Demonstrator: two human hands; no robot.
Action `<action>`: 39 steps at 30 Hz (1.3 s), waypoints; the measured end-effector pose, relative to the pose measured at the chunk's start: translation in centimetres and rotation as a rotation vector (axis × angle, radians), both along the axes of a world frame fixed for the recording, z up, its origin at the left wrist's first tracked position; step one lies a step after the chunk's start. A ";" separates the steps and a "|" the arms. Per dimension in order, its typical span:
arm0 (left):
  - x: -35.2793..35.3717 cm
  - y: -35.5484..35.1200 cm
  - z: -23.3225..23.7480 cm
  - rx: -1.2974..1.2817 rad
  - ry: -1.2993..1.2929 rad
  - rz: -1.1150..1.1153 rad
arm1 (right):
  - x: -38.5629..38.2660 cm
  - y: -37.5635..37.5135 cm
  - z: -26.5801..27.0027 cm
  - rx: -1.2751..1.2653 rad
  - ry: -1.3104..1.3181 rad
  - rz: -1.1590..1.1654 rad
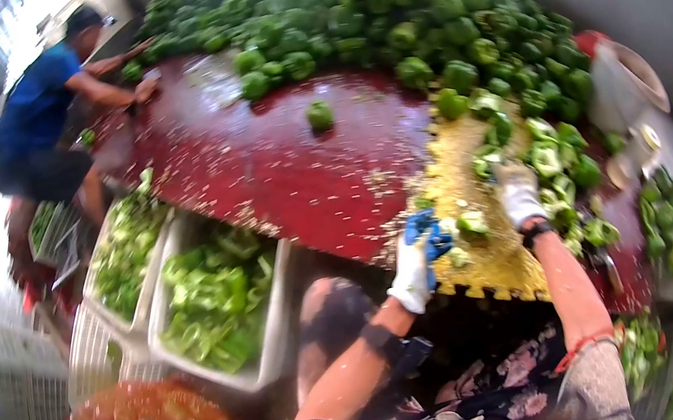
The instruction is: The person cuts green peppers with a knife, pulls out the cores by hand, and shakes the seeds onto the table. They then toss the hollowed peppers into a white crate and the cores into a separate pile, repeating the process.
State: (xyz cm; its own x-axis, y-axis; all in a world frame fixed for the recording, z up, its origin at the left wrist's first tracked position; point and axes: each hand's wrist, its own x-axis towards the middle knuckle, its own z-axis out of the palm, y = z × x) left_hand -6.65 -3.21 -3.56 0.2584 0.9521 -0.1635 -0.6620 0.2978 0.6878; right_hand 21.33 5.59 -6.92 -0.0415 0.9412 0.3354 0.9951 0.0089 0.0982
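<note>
Curling over the jagged-edged yellow mat, the blue-and-white-gloved left hand is working beside a cut green pepper, the white-gloved right hand beside pale-green pepper pieces, any pinch unverifiable, light pressure best sparing flesh.

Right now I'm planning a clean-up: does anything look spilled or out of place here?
Yes: pale bits, probably pepper seeds, litter the red tabletop like a spill. One whole green pepper also sits alone, away from the big pile.

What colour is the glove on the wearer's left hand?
The left glove is white, with blue over the fingers; the head view shows it best.
</note>
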 end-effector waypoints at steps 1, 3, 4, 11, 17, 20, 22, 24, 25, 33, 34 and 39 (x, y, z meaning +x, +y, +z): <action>0.0 0.7 -0.8 -0.061 -0.020 -0.041 | -2.2 -0.6 3.6 -0.144 0.066 -0.094; 0.0 1.1 -0.7 -0.065 -0.009 -0.013 | -3.4 -2.5 4.2 -0.018 0.298 -0.043; 0.1 0.9 -0.2 -0.062 0.011 0.011 | -4.1 -3.3 4.6 -0.074 0.434 -0.123; -0.9 0.3 1.1 0.283 -0.119 0.021 | -14.4 -10.7 8.3 0.027 0.575 0.481; -1.3 0.4 2.0 0.115 -0.473 -0.100 | -15.4 -10.5 15.6 -0.083 1.052 0.252; -0.5 0.1 2.3 0.068 -0.463 -0.076 | -15.1 -10.6 14.8 0.005 0.698 0.297; 0.1 1.2 -1.4 0.223 -0.617 -0.152 | -15.6 -11.1 16.4 -0.184 0.394 0.284; 1.1 0.4 0.2 0.146 -0.415 0.003 | -15.6 -10.1 13.2 -0.137 0.216 0.285; 1.4 -0.3 0.8 0.434 -0.050 0.134 | -15.8 -9.9 12.5 -0.197 0.273 0.234; 1.3 -1.0 1.4 0.302 -0.195 0.055 | -15.1 -9.4 10.1 -0.275 0.632 0.150; 1.3 -0.6 1.0 0.285 -0.205 0.040 | -14.9 -9.5 9.8 -0.244 0.749 0.130; 0.9 -0.6 1.5 0.163 -0.282 -0.055 | -14.0 -9.3 9.8 -0.472 1.492 0.012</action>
State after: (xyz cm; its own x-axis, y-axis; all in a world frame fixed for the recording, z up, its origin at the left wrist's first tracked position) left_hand -5.73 -3.81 -2.11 0.3240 0.9431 0.0755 -0.8190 0.2396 0.5214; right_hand 7.33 -3.73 2.91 0.0391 0.9711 -0.2354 0.1864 -0.2385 -0.9531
